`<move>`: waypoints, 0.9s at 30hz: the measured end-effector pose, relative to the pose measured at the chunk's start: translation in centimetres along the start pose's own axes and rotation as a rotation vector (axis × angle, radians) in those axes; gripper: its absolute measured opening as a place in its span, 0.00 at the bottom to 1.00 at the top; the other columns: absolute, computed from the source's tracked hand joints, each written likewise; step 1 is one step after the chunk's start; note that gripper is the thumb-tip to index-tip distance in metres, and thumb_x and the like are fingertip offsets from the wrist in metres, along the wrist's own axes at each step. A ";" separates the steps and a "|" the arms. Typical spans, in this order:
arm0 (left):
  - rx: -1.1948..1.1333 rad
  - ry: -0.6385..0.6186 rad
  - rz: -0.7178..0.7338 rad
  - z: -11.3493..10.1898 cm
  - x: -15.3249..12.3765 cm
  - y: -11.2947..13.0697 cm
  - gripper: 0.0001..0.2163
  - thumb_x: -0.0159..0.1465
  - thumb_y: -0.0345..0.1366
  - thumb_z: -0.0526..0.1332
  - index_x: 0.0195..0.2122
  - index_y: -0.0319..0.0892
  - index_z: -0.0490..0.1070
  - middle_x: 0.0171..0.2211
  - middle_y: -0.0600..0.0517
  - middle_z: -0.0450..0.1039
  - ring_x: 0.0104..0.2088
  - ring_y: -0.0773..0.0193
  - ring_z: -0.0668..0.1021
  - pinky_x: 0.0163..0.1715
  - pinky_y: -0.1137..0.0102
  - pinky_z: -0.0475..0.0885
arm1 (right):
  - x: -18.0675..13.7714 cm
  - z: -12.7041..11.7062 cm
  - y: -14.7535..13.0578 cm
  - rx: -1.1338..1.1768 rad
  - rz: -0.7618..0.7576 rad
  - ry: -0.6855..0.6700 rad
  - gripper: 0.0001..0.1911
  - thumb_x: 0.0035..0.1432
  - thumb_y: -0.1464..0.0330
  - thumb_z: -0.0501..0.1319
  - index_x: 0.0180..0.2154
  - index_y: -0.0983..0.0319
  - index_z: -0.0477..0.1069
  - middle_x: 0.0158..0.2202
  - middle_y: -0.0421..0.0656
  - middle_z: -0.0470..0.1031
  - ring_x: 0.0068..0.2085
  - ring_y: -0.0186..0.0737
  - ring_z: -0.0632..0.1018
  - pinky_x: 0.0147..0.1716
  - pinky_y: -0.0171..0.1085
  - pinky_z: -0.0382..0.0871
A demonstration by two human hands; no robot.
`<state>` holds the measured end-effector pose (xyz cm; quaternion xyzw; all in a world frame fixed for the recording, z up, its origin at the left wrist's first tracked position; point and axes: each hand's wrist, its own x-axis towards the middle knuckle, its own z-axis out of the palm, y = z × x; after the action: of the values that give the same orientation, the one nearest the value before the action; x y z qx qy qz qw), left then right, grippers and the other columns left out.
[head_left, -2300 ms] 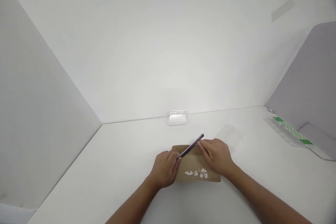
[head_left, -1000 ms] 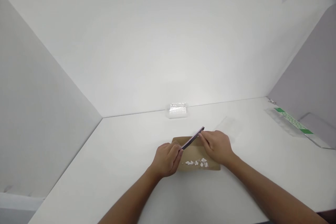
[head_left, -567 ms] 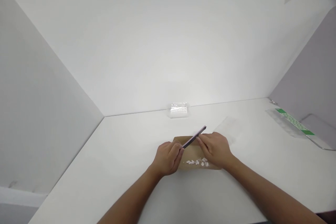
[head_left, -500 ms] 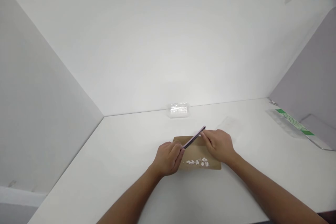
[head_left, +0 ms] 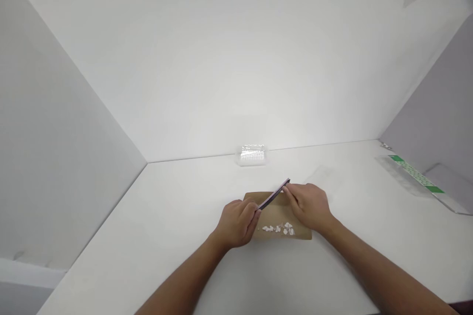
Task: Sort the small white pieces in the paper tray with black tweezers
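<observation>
A thin dark strip with a pale pink edge [head_left: 273, 195] slants up to the right, bowed slightly, between my two hands. Its lower end is pinched by my left hand [head_left: 238, 223], thumb against curled fingers. At the upper end my right hand [head_left: 308, 205] grips it the same way. Both hands are closed. Below the strip lies a piece of brown paper or card [head_left: 271, 217], partly covered by the hands. Several small white pieces [head_left: 278, 229] are scattered along its near part; they are too small to name.
At the back of the white table [head_left: 166, 216], a clear plastic-wrapped white pack [head_left: 252, 155] lies near the wall. A clear plastic sheet or bag [head_left: 320, 174] is behind my right hand. On the right is a clear plastic bag with a green band [head_left: 417, 173] beside the side panel.
Both hands keep hold of the strip in almost the same pose. The whole view has shifted very slightly; the white pieces and the paper stay in place.
</observation>
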<state>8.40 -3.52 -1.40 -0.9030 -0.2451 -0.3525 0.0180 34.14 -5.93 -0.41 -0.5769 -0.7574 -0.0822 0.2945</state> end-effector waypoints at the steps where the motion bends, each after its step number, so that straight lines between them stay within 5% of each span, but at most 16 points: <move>1: 0.001 0.000 0.001 0.0 0.0 0.0 0.05 0.71 0.30 0.52 0.36 0.43 0.62 0.29 0.53 0.72 0.23 0.66 0.68 0.26 0.69 0.60 | 0.2 0.0 0.7 -0.012 0.026 0.001 0.23 0.75 0.62 0.48 0.26 0.60 0.63 0.20 0.37 0.69 0.22 0.33 0.63 0.28 0.37 0.46; 4: 0.000 0.004 0.007 0.1 0.0 0.0 0.05 0.71 0.30 0.52 0.36 0.43 0.63 0.28 0.53 0.72 0.23 0.66 0.68 0.26 0.69 0.60 | 0.3 0.2 0.9 -0.018 0.017 -0.003 0.23 0.75 0.62 0.48 0.26 0.60 0.63 0.20 0.37 0.69 0.22 0.33 0.63 0.28 0.37 0.47; 10: 0.003 0.011 0.015 -0.2 0.2 0.1 0.06 0.71 0.30 0.52 0.36 0.43 0.63 0.29 0.53 0.73 0.24 0.66 0.69 0.26 0.69 0.62 | -0.9 0.2 -3.3 0.095 -0.235 -0.041 0.18 0.72 0.68 0.50 0.29 0.61 0.68 0.25 0.41 0.75 0.28 0.35 0.71 0.32 0.38 0.52; 19: 0.062 0.000 0.002 0.0 0.0 0.7 0.08 0.72 0.34 0.51 0.34 0.44 0.63 0.26 0.53 0.71 0.22 0.66 0.69 0.24 0.69 0.60 | -0.5 -0.4 1.1 -0.104 -0.035 0.031 0.23 0.74 0.60 0.50 0.28 0.60 0.69 0.22 0.39 0.74 0.22 0.35 0.68 0.26 0.36 0.47; 27: 0.090 -0.005 -0.003 -0.1 0.1 1.0 0.10 0.72 0.35 0.51 0.32 0.44 0.63 0.27 0.53 0.72 0.23 0.67 0.69 0.24 0.69 0.62 | -1.8 0.2 -2.8 -0.034 -0.243 -0.016 0.21 0.73 0.64 0.49 0.30 0.59 0.74 0.25 0.43 0.77 0.27 0.38 0.73 0.31 0.38 0.55</move>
<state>8.89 -4.38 -1.12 -0.9018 -0.2622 -0.3387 0.0574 31.78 -8.28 -0.94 -0.4863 -0.8226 -0.1253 0.2667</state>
